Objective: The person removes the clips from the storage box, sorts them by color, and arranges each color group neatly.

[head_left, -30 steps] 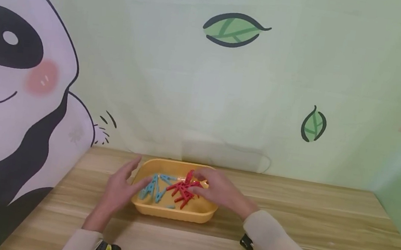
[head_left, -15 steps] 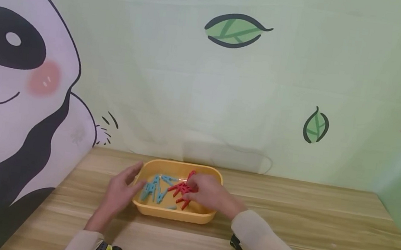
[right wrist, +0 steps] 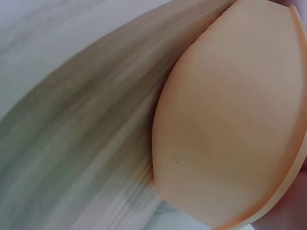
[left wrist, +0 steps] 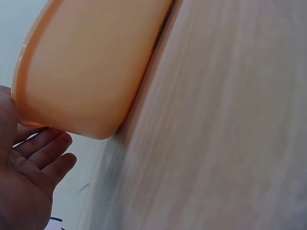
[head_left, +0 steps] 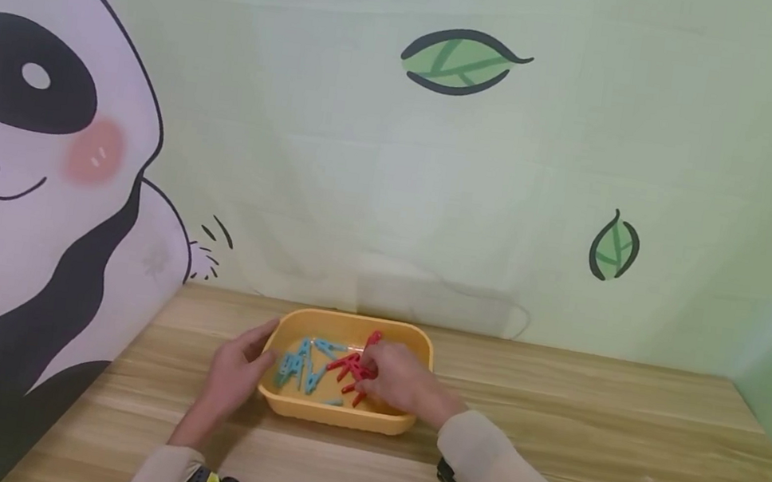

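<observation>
1. A yellow basin (head_left: 336,414) is sitting near the far edge of the wooden bench (head_left: 550,438), left of its middle.
2. Blue pegs (head_left: 314,378) are lying along the basin's left side, one by its near wall; red pegs (head_left: 345,362) are crowding its right half.
3. The person's left hand (head_left: 236,371) is resting at the basin's left rim, fingers loosely spread outside the wall.
4. The right hand (head_left: 401,379) is reaching over the right rim among the red pegs, thumb and fingers narrowly apart; whether they're pinching one, I can't tell.
5. A printed panda (head_left: 112,231) is smiling from the backdrop.
</observation>
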A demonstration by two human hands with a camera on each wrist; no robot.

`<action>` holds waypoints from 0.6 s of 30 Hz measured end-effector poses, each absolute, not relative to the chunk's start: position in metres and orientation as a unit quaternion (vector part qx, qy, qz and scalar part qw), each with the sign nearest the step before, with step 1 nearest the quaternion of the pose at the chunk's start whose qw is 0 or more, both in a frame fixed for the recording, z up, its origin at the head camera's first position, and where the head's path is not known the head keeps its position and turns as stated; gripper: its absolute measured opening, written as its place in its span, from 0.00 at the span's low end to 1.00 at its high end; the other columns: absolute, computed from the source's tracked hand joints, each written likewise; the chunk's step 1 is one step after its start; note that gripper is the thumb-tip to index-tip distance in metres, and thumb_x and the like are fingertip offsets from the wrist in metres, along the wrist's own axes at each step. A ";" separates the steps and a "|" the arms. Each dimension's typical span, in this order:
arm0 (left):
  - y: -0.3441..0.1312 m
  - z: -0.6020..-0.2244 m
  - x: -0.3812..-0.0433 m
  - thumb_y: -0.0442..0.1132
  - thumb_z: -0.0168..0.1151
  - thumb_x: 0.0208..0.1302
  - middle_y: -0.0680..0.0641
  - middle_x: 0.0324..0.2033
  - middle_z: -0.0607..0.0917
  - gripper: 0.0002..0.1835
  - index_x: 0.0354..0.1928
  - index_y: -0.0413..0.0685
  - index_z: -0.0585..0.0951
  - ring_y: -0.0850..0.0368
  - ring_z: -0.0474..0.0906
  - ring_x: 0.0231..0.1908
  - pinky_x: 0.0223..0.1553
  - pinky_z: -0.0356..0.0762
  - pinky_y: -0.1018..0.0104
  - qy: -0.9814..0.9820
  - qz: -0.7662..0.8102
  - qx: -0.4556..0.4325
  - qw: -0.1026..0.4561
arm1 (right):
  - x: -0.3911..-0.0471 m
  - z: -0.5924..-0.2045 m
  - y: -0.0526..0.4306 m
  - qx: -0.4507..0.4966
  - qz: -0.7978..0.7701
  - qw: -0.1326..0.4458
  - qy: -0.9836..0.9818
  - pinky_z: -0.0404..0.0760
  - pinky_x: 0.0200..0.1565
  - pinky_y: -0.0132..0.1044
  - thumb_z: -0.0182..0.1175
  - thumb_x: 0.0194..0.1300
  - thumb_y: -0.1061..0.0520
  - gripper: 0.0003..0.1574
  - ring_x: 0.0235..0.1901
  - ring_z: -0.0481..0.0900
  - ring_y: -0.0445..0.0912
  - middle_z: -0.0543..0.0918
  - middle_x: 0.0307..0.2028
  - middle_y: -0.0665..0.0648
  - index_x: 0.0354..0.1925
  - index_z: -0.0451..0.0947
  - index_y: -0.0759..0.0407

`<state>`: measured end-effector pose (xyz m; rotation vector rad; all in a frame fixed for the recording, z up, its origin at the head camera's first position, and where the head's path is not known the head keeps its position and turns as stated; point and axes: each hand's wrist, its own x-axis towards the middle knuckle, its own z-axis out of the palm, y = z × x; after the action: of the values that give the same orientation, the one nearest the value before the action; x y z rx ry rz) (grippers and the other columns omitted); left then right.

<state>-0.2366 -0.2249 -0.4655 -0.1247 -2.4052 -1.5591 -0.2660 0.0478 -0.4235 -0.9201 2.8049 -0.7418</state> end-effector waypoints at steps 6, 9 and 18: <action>-0.223 -0.465 -0.236 0.23 0.59 0.72 0.31 0.68 0.77 0.26 0.71 0.30 0.74 0.37 0.74 0.68 0.69 0.72 0.53 -0.833 -0.534 -0.035 0.140 | -0.264 -0.422 0.051 -0.305 -0.262 0.036 0.915 0.87 0.47 0.39 0.76 0.65 0.60 0.13 0.39 0.81 0.47 0.86 0.39 0.56 0.46 0.87 0.64; -0.223 -0.466 -0.236 0.24 0.59 0.73 0.32 0.68 0.77 0.26 0.71 0.30 0.74 0.37 0.74 0.69 0.69 0.72 0.53 -0.834 -0.531 -0.033 0.143 | -0.262 -0.420 0.055 -0.303 -0.284 0.025 0.909 0.87 0.46 0.40 0.75 0.65 0.61 0.12 0.39 0.81 0.48 0.86 0.38 0.56 0.45 0.87 0.65; -0.223 -0.469 -0.238 0.23 0.59 0.72 0.32 0.67 0.77 0.26 0.71 0.30 0.74 0.37 0.75 0.68 0.68 0.72 0.56 -0.832 -0.534 -0.027 0.150 | -0.249 -0.410 0.077 -0.267 -0.344 -0.036 0.899 0.85 0.42 0.40 0.76 0.64 0.63 0.11 0.38 0.81 0.47 0.86 0.38 0.54 0.45 0.88 0.65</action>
<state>-0.2380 -0.2227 -0.4693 -0.0775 -2.3899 -1.5339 -0.2493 0.0772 -0.4100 -0.8579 2.8917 -1.1068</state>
